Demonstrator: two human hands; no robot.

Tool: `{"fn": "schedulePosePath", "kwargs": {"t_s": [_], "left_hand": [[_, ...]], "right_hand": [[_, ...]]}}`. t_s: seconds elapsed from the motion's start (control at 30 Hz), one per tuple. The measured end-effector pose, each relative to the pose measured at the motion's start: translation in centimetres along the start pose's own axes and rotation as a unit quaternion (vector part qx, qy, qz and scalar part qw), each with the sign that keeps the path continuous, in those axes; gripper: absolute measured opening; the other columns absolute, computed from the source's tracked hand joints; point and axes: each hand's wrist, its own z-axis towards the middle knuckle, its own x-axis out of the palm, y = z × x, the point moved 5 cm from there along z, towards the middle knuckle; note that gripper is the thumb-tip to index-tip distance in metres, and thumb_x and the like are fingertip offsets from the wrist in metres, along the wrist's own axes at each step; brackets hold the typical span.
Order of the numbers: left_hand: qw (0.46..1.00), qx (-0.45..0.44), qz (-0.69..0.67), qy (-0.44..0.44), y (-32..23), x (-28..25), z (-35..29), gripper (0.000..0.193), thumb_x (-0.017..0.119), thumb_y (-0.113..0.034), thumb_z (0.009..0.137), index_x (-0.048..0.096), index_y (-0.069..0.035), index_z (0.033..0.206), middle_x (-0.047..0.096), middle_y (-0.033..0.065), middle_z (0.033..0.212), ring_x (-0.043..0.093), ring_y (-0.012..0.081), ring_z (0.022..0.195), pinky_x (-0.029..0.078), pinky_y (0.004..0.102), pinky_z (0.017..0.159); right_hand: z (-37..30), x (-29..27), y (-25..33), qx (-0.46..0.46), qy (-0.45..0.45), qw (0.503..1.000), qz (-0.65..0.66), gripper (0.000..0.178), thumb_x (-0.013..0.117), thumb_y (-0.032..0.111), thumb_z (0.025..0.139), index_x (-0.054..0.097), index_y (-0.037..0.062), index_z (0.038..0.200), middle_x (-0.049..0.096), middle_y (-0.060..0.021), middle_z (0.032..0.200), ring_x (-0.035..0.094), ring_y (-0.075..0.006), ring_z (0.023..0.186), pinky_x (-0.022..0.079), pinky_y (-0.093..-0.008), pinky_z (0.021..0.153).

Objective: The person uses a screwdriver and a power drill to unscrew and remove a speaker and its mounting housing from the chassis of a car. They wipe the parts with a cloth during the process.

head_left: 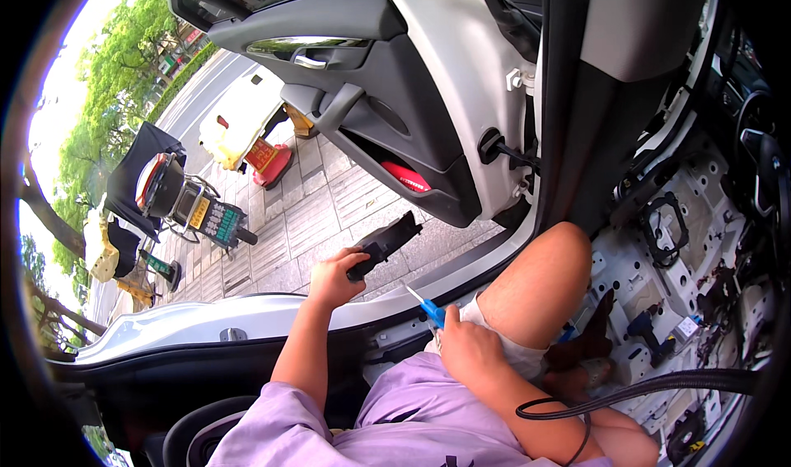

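Note:
My left hand (333, 279) is closed round the lower end of a black plastic part (386, 244), which slants up and to the right over the door sill. That part is long and angular, and its exact kind does not show. Lower and to the right, my right hand (471, 347) grips a blue-handled tool (432, 312) with a slim pale tip. The tip points up and left toward the black part, apart from it. My palm hides the rear of the handle.
An open car door (354, 88) stands ahead, above the sill (387, 302). The car's bare metal floor (643, 286) with a cordless drill (651, 339) lies right. A black cable (651, 384) crosses near my right forearm. Outside, scooters (177, 191) stand on paving (288, 228).

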Motion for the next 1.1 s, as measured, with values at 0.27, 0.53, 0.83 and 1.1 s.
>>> {"fn": "schedulePosePath", "kwargs": {"t_s": [0.27, 0.53, 0.83, 1.1], "left_hand": [[0.965, 0.214, 0.152, 0.014, -1.4, 3.7, -0.9, 0.039, 0.074, -0.011, 0.074, 0.075, -0.018, 0.112, 0.066, 0.0036, 0.138, 0.058, 0.0289, 0.132, 0.047, 0.0432, 0.107], [0.925, 0.339, 0.159, 0.074, -1.8, 4.9, -0.9, 0.036, 0.066, -0.014, 0.087, 0.074, -0.020, 0.121, 0.065, 0.0038, 0.138, 0.059, 0.0281, 0.132, 0.048, 0.0432, 0.111], [0.992, 0.049, 0.062, 0.095, -2.4, 0.1, 2.7, 0.042, 0.079, -0.024, 0.074, 0.076, -0.020, 0.116, 0.072, 0.0038, 0.119, 0.073, 0.0307, 0.103, 0.060, 0.0414, 0.089], [0.971, 0.057, 0.161, 0.168, -7.0, -5.3, 7.6, 0.047, 0.079, -0.036, 0.068, 0.079, -0.022, 0.113, 0.075, 0.0111, 0.108, 0.072, 0.0337, 0.099, 0.058, 0.0429, 0.090]], "right_hand": [[-0.2, -0.9, 0.2, 0.006, -0.012, 0.999, 0.045, 0.032, 0.062, 0.026, 0.102, 0.050, 0.0001, 0.116, 0.074, -0.0210, 0.080, 0.076, -0.0384, 0.076, 0.060, -0.0514, 0.065], [-0.7, -1.4, -1.4, -0.063, 0.048, 0.995, 0.057, 0.032, 0.064, 0.026, 0.101, 0.051, 0.0002, 0.114, 0.074, -0.0225, 0.082, 0.076, -0.0399, 0.080, 0.059, -0.0521, 0.069], [-3.7, -3.0, -0.8, -0.009, 0.005, 0.998, 0.056, 0.016, 0.055, 0.015, 0.100, 0.052, 0.0015, 0.108, 0.074, -0.0197, 0.079, 0.076, -0.0385, 0.076, 0.061, -0.0514, 0.066], [-4.9, -2.8, -3.2, 0.039, -0.056, 0.996, 0.052, 0.023, 0.057, 0.022, 0.102, 0.055, 0.0022, 0.114, 0.074, -0.0190, 0.076, 0.076, -0.0385, 0.074, 0.060, -0.0512, 0.063]]}}
